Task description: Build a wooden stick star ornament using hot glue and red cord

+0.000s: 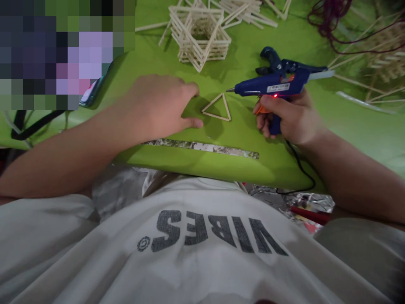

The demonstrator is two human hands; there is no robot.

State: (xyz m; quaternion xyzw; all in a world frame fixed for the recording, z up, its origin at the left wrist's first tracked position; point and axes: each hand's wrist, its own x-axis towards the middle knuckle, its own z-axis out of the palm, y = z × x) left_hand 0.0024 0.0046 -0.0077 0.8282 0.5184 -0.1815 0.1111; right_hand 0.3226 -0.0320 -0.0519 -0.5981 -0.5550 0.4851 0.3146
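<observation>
My right hand (289, 112) is wrapped round the handle of a blue hot glue gun (268, 85), whose red light glows and whose nozzle points left. A clear glue stick (321, 74) sticks out of its back end. Just below and left of the nozzle, a small triangle of thin wooden sticks (226, 106) lies flat on the green table (177, 162). My left hand (161, 103) hovers at the triangle's left side, thumb and fingers apart, with nothing between them. Any contact between that hand and the triangle is not visible.
Behind stands a stacked star-shaped stick frame (202, 40), with loose sticks (247, 12) beyond. A dark blue hand cutter (284, 64) lies behind the glue gun. Purple string (329, 25) is at the back right. A ruler-like strip (205, 147) lies near the front edge; a black cord (303, 173) hangs there.
</observation>
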